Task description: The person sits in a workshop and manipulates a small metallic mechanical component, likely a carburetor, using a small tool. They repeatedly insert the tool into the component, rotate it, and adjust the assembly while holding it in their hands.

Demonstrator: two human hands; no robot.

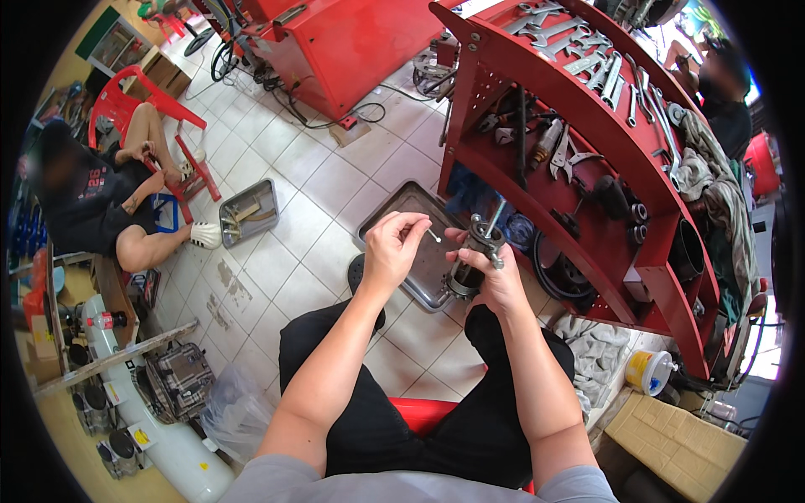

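Observation:
My right hand [496,281] grips a dark cylindrical metal part [471,267] with a shaft sticking up, held over my knees. My left hand [392,247] pinches a small thin metal pin [433,236] between thumb and fingers, just left of the part and apart from it. Both hands hover above a grey metal tray [409,211] lying on the tiled floor. I sit on a red stool [417,412].
A red tool cart [587,168] with wrenches, pliers and rags stands at the right. Another person sits on a red chair [134,109] at the left beside a second tray [249,211]. A cardboard box [675,440] and a white tub [650,370] lie lower right. A red cabinet [344,46] is behind.

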